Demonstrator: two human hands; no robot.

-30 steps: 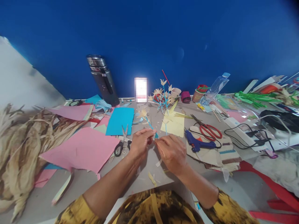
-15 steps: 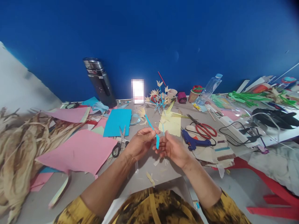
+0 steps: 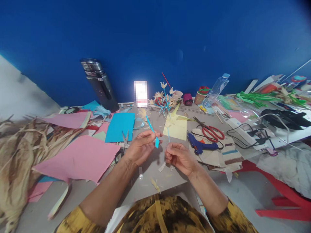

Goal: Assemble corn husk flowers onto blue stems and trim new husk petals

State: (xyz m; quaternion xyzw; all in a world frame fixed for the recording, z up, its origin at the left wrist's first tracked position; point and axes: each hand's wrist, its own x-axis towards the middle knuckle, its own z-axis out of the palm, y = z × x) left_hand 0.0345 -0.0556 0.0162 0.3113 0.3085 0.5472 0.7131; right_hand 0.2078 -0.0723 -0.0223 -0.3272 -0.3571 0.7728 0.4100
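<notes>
My left hand (image 3: 143, 144) is closed in a pinch around a flower stem (image 3: 150, 123) wrapped in bright blue paper. The stem's loose blue end (image 3: 156, 142) pokes out below the fingers, and a pale straw-coloured flower head (image 3: 142, 113) tops it. Across from it, my right hand (image 3: 179, 157) has its fingertips pressed together at the foot of a thin light-blue stem (image 3: 168, 135), with a small pale flower (image 3: 167, 123) at its tip. Scissors (image 3: 125, 139) lie beside my left wrist, partly hidden. Beyond both hands stands a bunch of similar flowers (image 3: 165, 100).
Pink sheets (image 3: 80, 158), a blue sheet (image 3: 120, 127) and dried husks (image 3: 14, 168) cover the left side. To the right are a blue glue gun (image 3: 201, 145), red-handled scissors (image 3: 212, 133) and a power strip (image 3: 243, 132). A dark flask (image 3: 103, 90) stands at the back left.
My hands have moved apart, the left one leftward with the blue-wrapped flower. My right hand's fingers have left the loose blue end and curled closed. The whole view has shifted slightly.
</notes>
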